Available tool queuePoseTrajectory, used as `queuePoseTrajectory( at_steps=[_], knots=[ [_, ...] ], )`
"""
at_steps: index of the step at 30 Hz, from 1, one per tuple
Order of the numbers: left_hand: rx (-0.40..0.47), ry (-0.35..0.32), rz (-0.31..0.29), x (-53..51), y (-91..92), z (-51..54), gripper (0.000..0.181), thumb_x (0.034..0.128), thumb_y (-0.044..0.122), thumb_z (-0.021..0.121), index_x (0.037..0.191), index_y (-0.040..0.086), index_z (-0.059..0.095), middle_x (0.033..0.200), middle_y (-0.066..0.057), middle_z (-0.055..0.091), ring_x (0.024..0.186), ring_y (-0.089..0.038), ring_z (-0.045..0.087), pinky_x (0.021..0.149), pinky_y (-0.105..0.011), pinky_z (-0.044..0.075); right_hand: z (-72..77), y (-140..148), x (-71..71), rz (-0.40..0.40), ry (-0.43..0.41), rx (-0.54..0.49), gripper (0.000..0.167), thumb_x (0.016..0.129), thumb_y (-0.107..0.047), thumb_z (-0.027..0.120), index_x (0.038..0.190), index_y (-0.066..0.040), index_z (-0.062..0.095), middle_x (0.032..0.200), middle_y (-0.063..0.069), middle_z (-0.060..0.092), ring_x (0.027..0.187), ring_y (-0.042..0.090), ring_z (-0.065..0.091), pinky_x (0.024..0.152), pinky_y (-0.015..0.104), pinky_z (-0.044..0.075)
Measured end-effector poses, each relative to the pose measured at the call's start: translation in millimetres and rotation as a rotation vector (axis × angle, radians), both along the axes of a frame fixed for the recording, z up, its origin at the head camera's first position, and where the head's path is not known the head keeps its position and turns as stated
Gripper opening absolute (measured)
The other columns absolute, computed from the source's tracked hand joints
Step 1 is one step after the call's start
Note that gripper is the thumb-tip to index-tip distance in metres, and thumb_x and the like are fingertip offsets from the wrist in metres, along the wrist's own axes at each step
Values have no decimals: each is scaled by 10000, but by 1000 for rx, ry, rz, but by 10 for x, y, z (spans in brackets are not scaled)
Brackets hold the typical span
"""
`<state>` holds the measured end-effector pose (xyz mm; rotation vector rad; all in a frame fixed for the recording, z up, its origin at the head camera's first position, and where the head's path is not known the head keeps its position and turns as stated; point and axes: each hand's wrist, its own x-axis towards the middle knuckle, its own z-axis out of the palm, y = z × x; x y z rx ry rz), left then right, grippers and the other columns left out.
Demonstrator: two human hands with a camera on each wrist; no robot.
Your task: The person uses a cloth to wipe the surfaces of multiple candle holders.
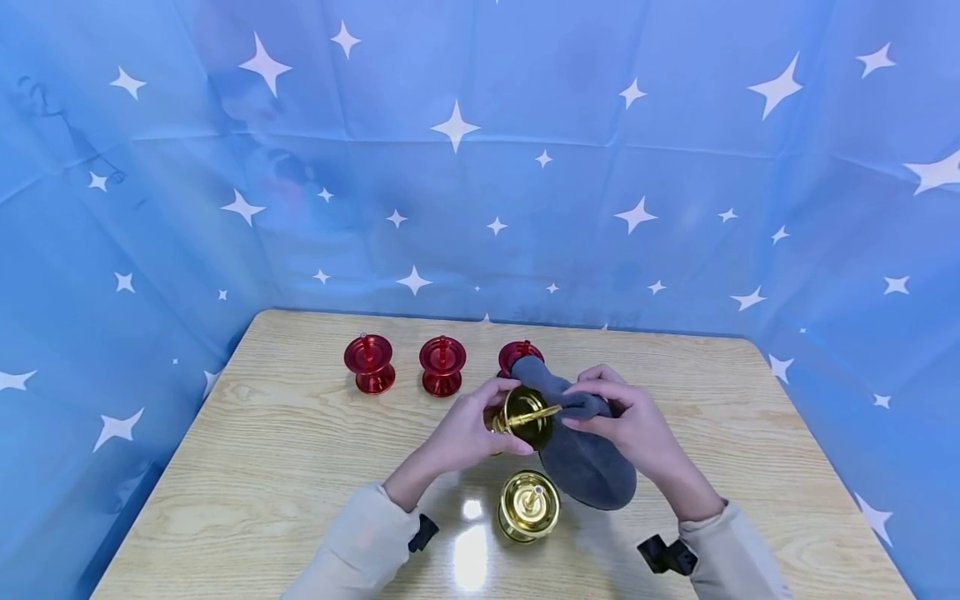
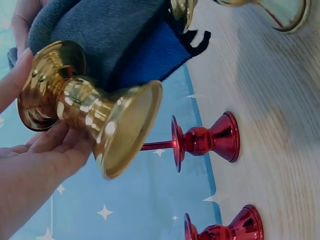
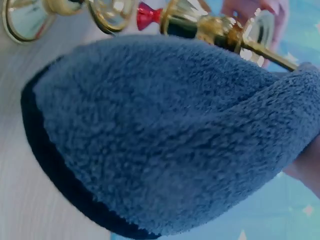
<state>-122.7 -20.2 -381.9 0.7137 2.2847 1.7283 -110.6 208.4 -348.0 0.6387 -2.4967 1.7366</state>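
Note:
In the head view, my left hand (image 1: 467, 429) grips a shiny gold candle holder (image 1: 516, 407), tilted with its cup facing right and a thin spike standing out of the middle. The left wrist view shows the flared foot of this gold candle holder (image 2: 95, 107) pointing away from the fingers. My right hand (image 1: 636, 423) pinches a grey-blue plush cloth (image 1: 588, 471) beside the spike's tip. Most of the cloth (image 3: 160, 135) hangs down and fills the right wrist view, so the right fingertips are hidden there. A second gold candle holder (image 1: 528, 507) stands upright nearer me.
Along the far side of the wooden table (image 1: 285, 450) stand a red candle holder (image 1: 368, 360) at left, another red candle holder (image 1: 442, 367) beside it, and a third red candle holder (image 1: 517, 354) partly covered by the cloth. A blue star-patterned curtain (image 1: 480, 183) hangs behind.

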Motion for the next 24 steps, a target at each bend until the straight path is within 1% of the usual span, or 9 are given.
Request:
queuePoseTrajectory(
  at_steps=[4,5,7,9,13,16,18,22,24],
  knots=[
    [150,-92,-53,-24,-40,31,681,705,62,782,1296,36,443,1179,-107,541,1068,-197,536,891,-282,447,80,36,-9,-45,12,-22,261,743,2,727,998,-7,674,997,92,536,922,173,513,738,224,490],
    [179,-110,-68,-29,-45,50,680,711,43,774,1302,32,438,1194,-113,528,1091,-205,528,915,-278,431,85,33,-11,-51,21,-20,272,741,5,728,1008,-10,674,997,86,540,923,167,515,741,218,488],
    [207,-135,-95,-35,-46,88,685,725,23,757,1321,25,421,1215,-124,517,1116,-213,514,937,-278,414,79,10,-13,-38,47,-10,293,739,15,726,1025,-8,671,999,86,543,926,157,520,747,210,486],
    [208,-149,-118,-37,-36,121,698,744,35,744,1346,15,390,1240,-138,506,1139,-221,500,954,-283,401,52,-25,-12,-1,73,4,312,737,27,724,1042,2,663,1004,96,538,931,153,522,757,207,483],
    [178,-149,-136,-25,-10,161,684,787,61,712,1356,-7,339,1287,-170,464,1176,-256,466,973,-318,387,-30,-76,-10,68,112,65,333,745,23,720,1070,4,651,1003,88,516,935,141,501,769,198,463],
    [141,-122,-130,-15,0,159,628,808,70,693,1322,-16,343,1275,-181,472,1173,-268,465,964,-334,396,-82,-92,-14,85,114,110,333,750,-1,724,1075,-19,653,994,60,511,935,136,481,777,203,447],
    [129,-107,-138,-14,7,146,584,821,60,674,1300,-24,350,1254,-190,493,1164,-268,474,952,-334,405,-104,-99,-20,94,117,132,326,750,-13,728,1067,-34,658,979,47,515,924,141,474,771,218,438],
    [110,-75,-178,-17,7,124,534,853,57,635,1296,-41,354,1243,-200,514,1149,-259,492,935,-324,412,-128,-113,-24,107,139,160,296,742,-24,737,1029,-46,669,942,37,520,901,155,464,759,243,424],
    [106,-62,-201,-17,2,123,525,864,60,621,1301,-51,353,1244,-202,517,1142,-256,499,929,-320,415,-135,-122,-22,113,139,155,280,740,-24,738,1012,-43,673,936,40,517,899,160,467,763,244,429]
  ],
)
